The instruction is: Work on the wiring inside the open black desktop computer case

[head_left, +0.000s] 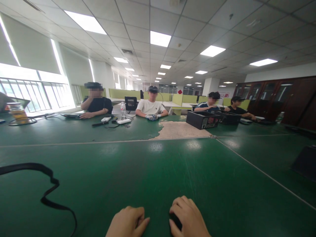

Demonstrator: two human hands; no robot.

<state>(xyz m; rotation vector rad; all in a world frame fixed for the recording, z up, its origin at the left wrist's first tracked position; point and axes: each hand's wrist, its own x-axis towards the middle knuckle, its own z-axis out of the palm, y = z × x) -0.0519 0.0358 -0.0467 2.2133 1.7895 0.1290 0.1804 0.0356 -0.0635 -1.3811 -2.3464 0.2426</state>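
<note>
At the bottom of the view my left hand (128, 223) lies on the green tabletop (118, 177). Its fingers are loosely curved, with the thumb apart from them and nothing visible between. A short gap of bare tabletop separates it from my right hand (189, 218), which rests palm down. The right fingers bend over a dark patch beside the thumb; it looks like shadow, and what is under the palm is hidden. Left of my hands, a black strap or flat cable (53, 184) winds across the table to the bottom edge.
Across the table sit several people, one wearing gloves (153, 117). Black computer cases (195, 120) stand at the right. A water bottle (123, 111), white devices (123, 121) and cables lie further off. The covering is torn, baring a pale patch (182, 129). A jar (17, 112) stands far left.
</note>
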